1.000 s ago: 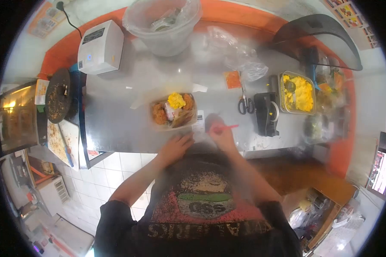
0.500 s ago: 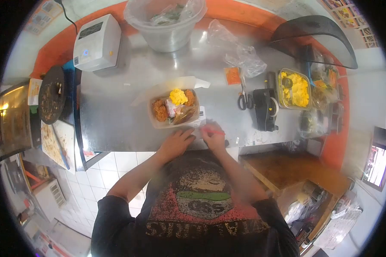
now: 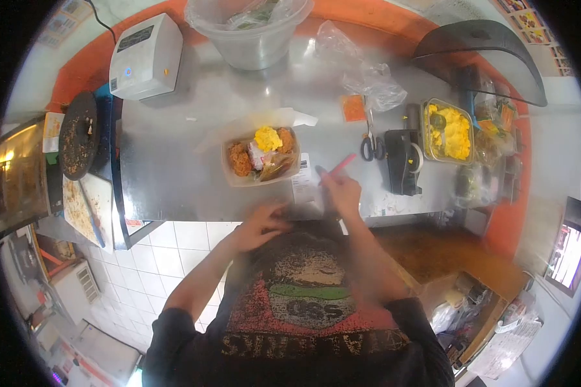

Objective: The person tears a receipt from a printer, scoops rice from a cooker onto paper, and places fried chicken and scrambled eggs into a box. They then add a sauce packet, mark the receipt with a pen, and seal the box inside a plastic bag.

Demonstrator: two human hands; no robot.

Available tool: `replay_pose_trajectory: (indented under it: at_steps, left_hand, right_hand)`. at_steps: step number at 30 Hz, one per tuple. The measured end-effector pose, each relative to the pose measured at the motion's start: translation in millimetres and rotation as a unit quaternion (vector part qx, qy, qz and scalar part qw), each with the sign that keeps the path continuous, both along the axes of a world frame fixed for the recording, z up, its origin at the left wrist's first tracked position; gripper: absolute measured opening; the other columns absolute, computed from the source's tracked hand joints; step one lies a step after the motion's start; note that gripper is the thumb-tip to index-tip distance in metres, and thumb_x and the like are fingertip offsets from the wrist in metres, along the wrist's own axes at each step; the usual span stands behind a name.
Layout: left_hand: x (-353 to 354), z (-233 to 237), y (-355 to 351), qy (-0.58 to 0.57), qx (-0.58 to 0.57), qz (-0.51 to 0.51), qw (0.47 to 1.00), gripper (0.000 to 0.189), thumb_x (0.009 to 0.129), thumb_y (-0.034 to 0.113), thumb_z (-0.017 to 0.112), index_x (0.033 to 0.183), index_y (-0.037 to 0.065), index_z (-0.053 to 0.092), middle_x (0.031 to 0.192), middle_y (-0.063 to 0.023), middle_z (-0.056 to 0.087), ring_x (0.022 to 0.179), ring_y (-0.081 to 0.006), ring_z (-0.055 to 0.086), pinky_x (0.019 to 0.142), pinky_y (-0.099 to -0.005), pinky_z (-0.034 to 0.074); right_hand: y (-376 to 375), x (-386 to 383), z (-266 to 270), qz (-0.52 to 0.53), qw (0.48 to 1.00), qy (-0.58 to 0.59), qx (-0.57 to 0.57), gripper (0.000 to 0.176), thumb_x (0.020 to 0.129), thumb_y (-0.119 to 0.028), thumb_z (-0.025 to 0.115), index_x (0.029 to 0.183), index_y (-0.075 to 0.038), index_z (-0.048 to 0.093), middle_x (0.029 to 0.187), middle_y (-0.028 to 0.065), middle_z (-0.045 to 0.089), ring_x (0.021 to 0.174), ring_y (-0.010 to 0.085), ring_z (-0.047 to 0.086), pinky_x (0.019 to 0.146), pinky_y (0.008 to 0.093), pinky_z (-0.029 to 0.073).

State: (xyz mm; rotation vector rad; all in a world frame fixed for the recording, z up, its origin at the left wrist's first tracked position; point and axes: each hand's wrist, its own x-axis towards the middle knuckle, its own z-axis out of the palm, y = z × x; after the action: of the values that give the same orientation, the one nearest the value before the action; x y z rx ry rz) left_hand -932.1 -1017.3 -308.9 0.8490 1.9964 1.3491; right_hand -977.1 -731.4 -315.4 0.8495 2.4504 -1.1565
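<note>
In the head view, my right hand [image 3: 343, 196] was closed around a red pen [image 3: 341, 166], the shaft slanting out past my fingers toward the far right. It stood over the near side of the steel table [image 3: 174, 174], just right of a printed paper slip [image 3: 301, 185]. The slip lay flat beside the right side of the food box [image 3: 265, 181], near the table's edge. My left hand [image 3: 262, 226] was at that same edge, left of the slip, its fingers loosely spread and grasping nothing I could see; blur kept me from telling whether its fingertips touched the table.

The food box sat uncovered beyond my hands, with brown fried pieces [image 3: 240, 159] at its left and right and a yellow scoop of food [image 3: 267, 138] toward the far side. To the right were scissors [image 3: 372, 148], an orange packet [image 3: 353, 108] beyond them, a black tape dispenser [image 3: 400, 164] and a clear tub [image 3: 449, 159] of yellow food. A clear bucket [image 3: 255, 53] stood at the far side, and a white machine [image 3: 147, 61] at the far left.
</note>
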Motion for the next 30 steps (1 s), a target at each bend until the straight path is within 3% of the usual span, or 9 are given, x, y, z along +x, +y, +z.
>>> replay_pose_trajectory:
  at_steps: [4, 6, 8, 10, 13, 16, 21, 27, 30]
  left_hand:
    - [2.2, 4.3, -54.1, -0.034, 0.002, 0.011, 0.999, 0.018, 0.082, 0.011, 0.069, 0.097, 0.003, 0.071, 0.136, -0.0104, 0.054, 0.11, -0.0245, 0.057, 0.092, -0.0385, 0.046]
    - [-15.5, 16.7, -63.4, -0.008, -0.091, 0.25, 0.964, 0.022, 0.083, 0.012, 0.069, 0.103, 0.003, 0.07, 0.122, -0.0101, 0.061, 0.105, -0.0198, 0.058, 0.08, -0.0323, 0.048]
    - [-60.2, 64.2, -39.7, 0.146, -0.164, 0.512, 0.831, 0.023, 0.085, 0.012, 0.069, 0.105, 0.003, 0.069, 0.105, -0.0105, 0.064, 0.098, -0.0161, 0.057, 0.07, -0.0291, 0.046]
    - [-97.1, 102.6, -19.6, 0.217, -0.086, 0.605, 0.761, 0.03, 0.084, 0.009, 0.067, 0.114, 0.006, 0.066, 0.108, -0.0115, 0.065, 0.09, -0.0263, 0.057, 0.081, -0.0387, 0.047]
    - [-111.7, 72.4, -42.9, 0.401, -0.208, 0.458, 0.765, 0.027, 0.081, 0.009, 0.069, 0.108, 0.005, 0.068, 0.104, -0.0107, 0.067, 0.086, -0.0273, 0.057, 0.081, -0.0388, 0.047]
    - [-80.8, 64.1, -44.8, 0.392, -0.251, 0.413, 0.782, 0.024, 0.078, 0.006, 0.074, 0.103, 0.005, 0.07, 0.1, -0.0135, 0.07, 0.092, -0.0316, 0.062, 0.073, -0.0366, 0.052]
    - [-48.2, -12.8, -33.2, 0.313, -0.187, 0.521, 0.772, 0.019, 0.079, 0.006, 0.073, 0.099, 0.004, 0.071, 0.104, -0.0136, 0.071, 0.095, -0.0348, 0.068, 0.082, -0.0391, 0.055]
    - [-56.1, -26.1, -12.3, 0.102, -0.042, 0.598, 0.794, 0.02, 0.085, 0.011, 0.071, 0.099, -0.002, 0.066, 0.107, -0.0177, 0.071, 0.105, -0.0274, 0.067, 0.091, -0.0368, 0.051]
    - [-58.0, -30.1, -18.3, 0.04, -0.024, 0.6, 0.799, 0.023, 0.086, 0.013, 0.071, 0.098, -0.004, 0.061, 0.105, -0.0185, 0.071, 0.099, -0.0267, 0.068, 0.088, -0.0359, 0.051]
  right_hand:
    - [4.1, -21.0, 1.6, -0.046, 0.973, 0.225, -0.017, 0.025, 0.084, -0.022, 0.072, 0.091, 0.001, 0.071, 0.069, 0.0112, 0.067, 0.063, 0.0181, 0.062, 0.064, 0.0331, 0.05]
    - [-9.9, -47.5, 26.4, -0.057, 0.952, 0.275, -0.123, 0.026, 0.081, -0.008, 0.071, 0.106, 0.0, 0.067, 0.096, 0.0107, 0.065, 0.071, 0.0155, 0.059, 0.065, 0.0291, 0.049]
    - [-43.5, -78.0, 81.2, -0.015, 0.928, 0.341, -0.149, 0.032, 0.079, -0.003, 0.07, 0.111, -0.001, 0.066, 0.111, 0.0116, 0.061, 0.077, 0.0165, 0.059, 0.068, 0.029, 0.05]
    - [-58.5, -97.0, 92.1, 0.065, 0.925, 0.355, -0.118, 0.032, 0.078, -0.003, 0.071, 0.11, -0.003, 0.067, 0.114, 0.0125, 0.059, 0.082, 0.0199, 0.06, 0.073, 0.031, 0.05]
    - [-62.4, -103.5, 62.7, 0.128, 0.917, 0.375, -0.037, 0.027, 0.077, -0.005, 0.072, 0.104, -0.004, 0.069, 0.108, 0.0127, 0.06, 0.087, 0.0248, 0.06, 0.079, 0.0347, 0.05]
    - [-64.1, -75.3, 43.5, 0.085, 0.917, 0.389, 0.003, 0.021, 0.075, -0.007, 0.072, 0.096, -0.003, 0.07, 0.106, 0.0126, 0.062, 0.092, 0.0287, 0.061, 0.083, 0.0379, 0.049]
    - [-70.0, -38.7, 7.5, 0.107, 0.921, 0.363, 0.095, 0.022, 0.072, -0.002, 0.069, 0.094, -0.004, 0.07, 0.106, 0.0149, 0.065, 0.095, 0.0329, 0.061, 0.088, 0.0397, 0.048]
    - [-73.4, -57.6, -15.6, 0.137, 0.906, 0.398, -0.032, 0.016, 0.077, -0.005, 0.071, 0.086, 0.001, 0.06, 0.094, 0.0159, 0.069, 0.091, 0.0326, 0.064, 0.079, 0.0378, 0.051]
    - [-70.8, -62.1, 19.1, 0.149, 0.97, 0.185, -0.059, 0.018, 0.075, -0.002, 0.071, 0.081, 0.002, 0.054, 0.079, 0.0165, 0.065, 0.071, 0.0313, 0.061, 0.066, 0.038, 0.05]
